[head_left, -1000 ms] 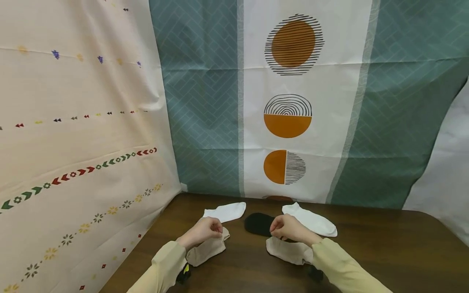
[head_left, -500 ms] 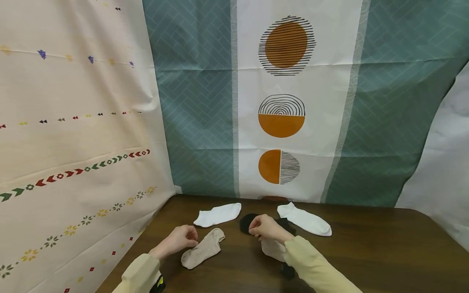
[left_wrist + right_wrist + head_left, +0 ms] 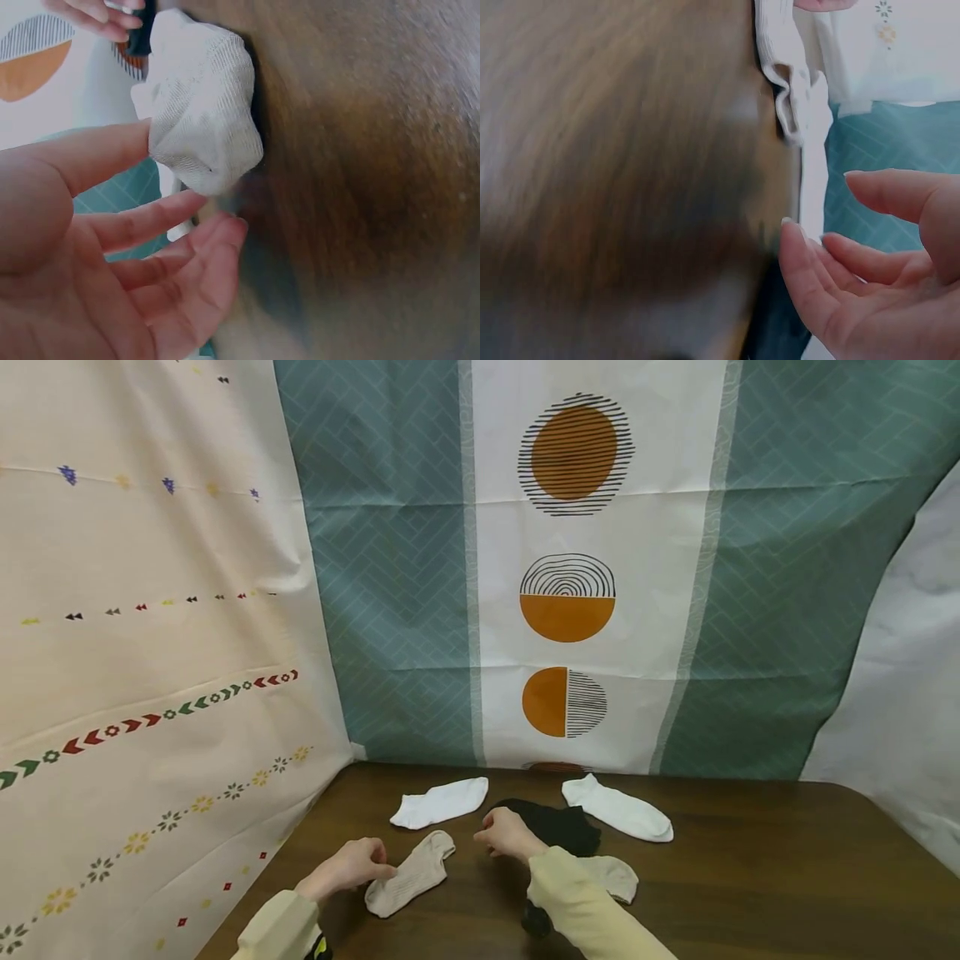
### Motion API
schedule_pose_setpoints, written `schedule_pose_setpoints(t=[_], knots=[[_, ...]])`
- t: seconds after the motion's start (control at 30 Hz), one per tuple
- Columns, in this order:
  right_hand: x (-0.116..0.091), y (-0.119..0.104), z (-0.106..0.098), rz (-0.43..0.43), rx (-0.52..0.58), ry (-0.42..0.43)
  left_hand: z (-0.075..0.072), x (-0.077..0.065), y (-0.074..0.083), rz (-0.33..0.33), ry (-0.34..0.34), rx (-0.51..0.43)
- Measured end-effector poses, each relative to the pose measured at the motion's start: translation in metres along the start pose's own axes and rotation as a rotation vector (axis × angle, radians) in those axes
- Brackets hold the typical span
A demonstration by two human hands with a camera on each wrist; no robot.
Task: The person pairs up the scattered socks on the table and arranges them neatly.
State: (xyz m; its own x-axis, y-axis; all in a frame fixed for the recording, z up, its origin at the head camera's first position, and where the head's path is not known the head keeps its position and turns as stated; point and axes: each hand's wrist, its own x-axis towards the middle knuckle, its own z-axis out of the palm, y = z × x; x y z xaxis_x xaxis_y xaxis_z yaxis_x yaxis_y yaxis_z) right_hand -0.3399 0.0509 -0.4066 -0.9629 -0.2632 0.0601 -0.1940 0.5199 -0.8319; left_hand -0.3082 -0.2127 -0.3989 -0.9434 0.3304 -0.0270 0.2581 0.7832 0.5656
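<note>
Two beige ankle socks lie on the dark wooden table. My left hand (image 3: 351,866) is at the toe of the left beige sock (image 3: 411,874). In the left wrist view its thumb touches the ribbed sock (image 3: 206,97), the forefinger lies close below the toe, and the other fingers are loosely bent. My right hand (image 3: 510,837) hovers between that sock and a black sock (image 3: 566,829), holding nothing. The right wrist view shows a gap between its thumb and fingers (image 3: 802,277). Under the right forearm, the second beige sock (image 3: 613,877) is partly hidden by the sleeve.
A white sock (image 3: 441,803) lies at the back left, another white sock (image 3: 618,810) at the back right. Patterned cloth hangs (image 3: 405,610) behind the table (image 3: 750,868) and along its left side. Dark wrist-worn devices show under both sleeves.
My right hand has moved left, off the black sock and the right beige sock, towards the left beige sock. My left hand drew back left from that sock, then came to its toe.
</note>
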Motion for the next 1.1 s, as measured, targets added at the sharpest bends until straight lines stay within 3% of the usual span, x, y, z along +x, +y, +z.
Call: schedule_pose_setpoints(t=[0.1,0.2,0.43,0.77,1.1], knots=[[0.003,-0.003,0.010,0.011,-0.017,0.018,-0.001,-0.002,0.000,-0.085,-0.024,-0.008],[0.003,-0.005,0.016,0.014,-0.035,0.026,-0.001,-0.002,0.003,-0.099,-0.053,-0.028],[0.004,-0.008,0.024,0.006,-0.007,0.023,0.004,0.003,0.013,-0.017,-0.087,-0.046],[0.007,-0.012,0.034,0.029,0.054,-0.012,0.010,0.004,0.018,0.024,-0.106,-0.034],[0.009,-0.012,0.040,-0.008,-0.009,-0.017,0.010,0.002,0.020,0.066,-0.146,-0.057]])
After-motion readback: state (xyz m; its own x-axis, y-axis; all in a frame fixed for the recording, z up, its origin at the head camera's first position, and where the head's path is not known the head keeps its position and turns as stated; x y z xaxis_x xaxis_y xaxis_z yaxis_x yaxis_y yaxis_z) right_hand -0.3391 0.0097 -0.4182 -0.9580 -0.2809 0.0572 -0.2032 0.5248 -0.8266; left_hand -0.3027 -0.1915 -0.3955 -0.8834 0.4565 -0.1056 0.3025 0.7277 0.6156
